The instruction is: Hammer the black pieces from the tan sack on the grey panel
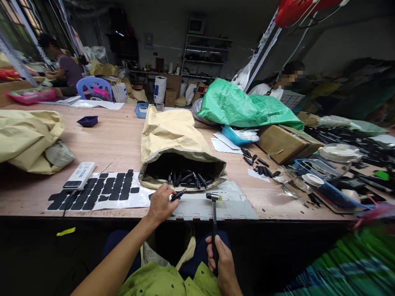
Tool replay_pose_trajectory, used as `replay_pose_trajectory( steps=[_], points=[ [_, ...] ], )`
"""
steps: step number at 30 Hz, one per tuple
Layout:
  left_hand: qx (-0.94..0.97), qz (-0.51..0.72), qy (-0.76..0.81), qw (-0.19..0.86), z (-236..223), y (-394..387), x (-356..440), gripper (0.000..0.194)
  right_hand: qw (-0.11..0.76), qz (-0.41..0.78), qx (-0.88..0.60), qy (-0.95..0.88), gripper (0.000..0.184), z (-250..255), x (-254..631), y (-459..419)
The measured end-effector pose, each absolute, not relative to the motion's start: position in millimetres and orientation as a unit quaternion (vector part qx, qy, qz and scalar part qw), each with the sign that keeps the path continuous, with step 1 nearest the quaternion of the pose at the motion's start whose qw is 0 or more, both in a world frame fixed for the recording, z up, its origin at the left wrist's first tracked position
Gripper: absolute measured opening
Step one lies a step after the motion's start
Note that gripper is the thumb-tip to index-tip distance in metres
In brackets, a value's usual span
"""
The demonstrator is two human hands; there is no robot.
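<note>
Between the fingers of my left hand (162, 204) is a small black cylindrical part (178, 195), held above the grey mat (226, 205) at the table's front edge. My right hand (221, 257) is wrapped round the black handle of a small mallet (214, 213). Its head, with a yellowish face on one end, is over the mat, to the right of the black part. Just beyond my left hand lies a tan sack (175, 131), its mouth towards me, with several black parts (193, 179) like the held one inside. Another open sack (188, 250) is at my lap.
Black square stickers (95, 189) on white sheets and a white box-shaped device (79, 176) lie left. A green sack (247, 102), a cardboard box (286, 142), loose black parts (262, 166) and a blue basket (327, 189) are right. Two people sit farther back.
</note>
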State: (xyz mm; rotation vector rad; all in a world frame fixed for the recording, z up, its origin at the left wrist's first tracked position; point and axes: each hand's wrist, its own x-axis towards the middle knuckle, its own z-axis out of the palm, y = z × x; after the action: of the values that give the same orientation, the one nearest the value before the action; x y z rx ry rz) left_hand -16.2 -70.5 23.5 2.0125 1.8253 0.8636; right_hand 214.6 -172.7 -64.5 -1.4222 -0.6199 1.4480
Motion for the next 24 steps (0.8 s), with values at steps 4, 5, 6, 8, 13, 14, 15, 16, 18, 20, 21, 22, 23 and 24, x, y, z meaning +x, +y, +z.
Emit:
replay_pose_trajectory(
  steps=[4,5,6,8,13,14,15,16,18,20,21,22,23,24],
  points=[
    [0.732,0.255,0.602,0.195,13,-69,-2,0.01,0.485,0.593,-0.592,-0.252,0.059,-61,213,-174],
    [0.729,0.25,0.605,0.202,12,-67,-1,0.009,0.485,0.592,-0.592,-0.253,0.059,-60,213,-174],
    [0.726,0.248,0.607,0.207,11,-66,-1,0.009,0.485,0.591,-0.592,-0.254,0.059,-59,213,-174],
    [0.725,0.249,0.608,0.208,12,-64,-4,0.009,0.485,0.588,-0.594,-0.257,0.059,-58,212,-175],
    [0.731,0.246,0.595,0.226,12,-61,-9,0.011,0.472,0.543,-0.63,-0.291,0.063,-57,208,-180],
    [0.732,0.245,0.593,0.228,11,-60,-9,0.011,0.468,0.521,-0.645,-0.306,0.063,-56,207,-182],
    [0.735,0.246,0.589,0.229,11,-60,-10,0.012,0.463,0.496,-0.659,-0.325,0.062,-55,205,-184],
    [0.738,0.248,0.584,0.229,10,-60,-11,0.013,0.456,0.473,-0.67,-0.346,0.06,-52,204,-187],
    [0.745,0.255,0.572,0.23,8,-59,-12,0.014,0.44,0.433,-0.683,-0.39,0.055,-46,200,-191],
    [0.747,0.26,0.566,0.232,7,-59,-13,0.015,0.422,0.403,-0.69,-0.429,0.052,-38,196,-194],
    [0.747,0.262,0.565,0.233,6,-59,-13,0.015,0.411,0.389,-0.694,-0.445,0.051,-34,195,-195],
    [0.747,0.263,0.564,0.235,6,-59,-14,0.015,0.402,0.373,-0.698,-0.46,0.051,-30,193,-195],
    [0.746,0.264,0.564,0.236,5,-59,-14,0.016,0.396,0.356,-0.701,-0.474,0.052,-27,192,-195],
    [0.746,0.265,0.564,0.237,5,-59,-14,0.016,0.393,0.338,-0.702,-0.488,0.052,-25,191,-195]
  ],
)
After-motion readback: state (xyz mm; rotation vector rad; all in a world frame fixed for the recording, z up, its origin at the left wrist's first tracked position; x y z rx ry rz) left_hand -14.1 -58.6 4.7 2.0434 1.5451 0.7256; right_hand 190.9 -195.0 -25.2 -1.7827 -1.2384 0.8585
